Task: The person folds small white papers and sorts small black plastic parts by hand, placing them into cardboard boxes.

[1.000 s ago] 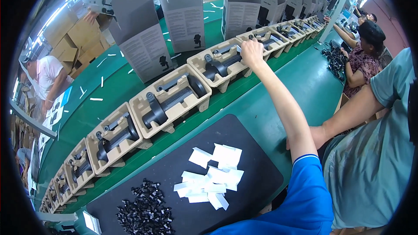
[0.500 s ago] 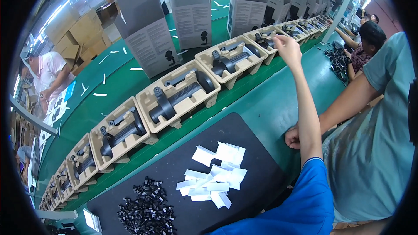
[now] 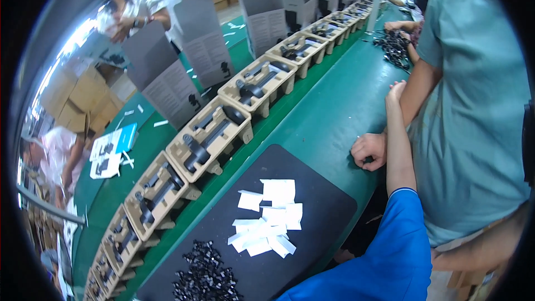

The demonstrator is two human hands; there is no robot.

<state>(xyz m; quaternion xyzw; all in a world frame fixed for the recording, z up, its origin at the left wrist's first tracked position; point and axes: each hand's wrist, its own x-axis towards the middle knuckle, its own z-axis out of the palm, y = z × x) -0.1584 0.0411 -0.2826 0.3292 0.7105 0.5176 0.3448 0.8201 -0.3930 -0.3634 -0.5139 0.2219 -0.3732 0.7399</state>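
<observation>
My right hand [image 3: 395, 90], at the end of a bare forearm with a blue sleeve, is beside the forearm of a co-worker in a teal shirt on my right. Its fingers are small and partly turned away, so whether they hold anything cannot be made out. My left hand is outside the picture. A line of tan moulded trays [image 3: 249, 133] runs diagonally along the green belt, each with black device parts [image 3: 195, 153] set in its hollows. On a black mat [image 3: 329, 200] lie folded white paper pieces [image 3: 278, 192] and a heap of small black parts [image 3: 205, 276].
Tall open grey boxes [image 3: 161, 86] stand behind the trays. The co-worker's closed fist [image 3: 369, 150] rests at the bench edge. A bundle of black cables [image 3: 393, 49] lies farther along the bench. Printed sheets [image 3: 111, 150] lie on the far green surface, near people working.
My right hand has left the trays and swung right and back to the co-worker's forearm. The view has turned, shifting trays and boxes left. The co-worker's fist stays at the bench edge.
</observation>
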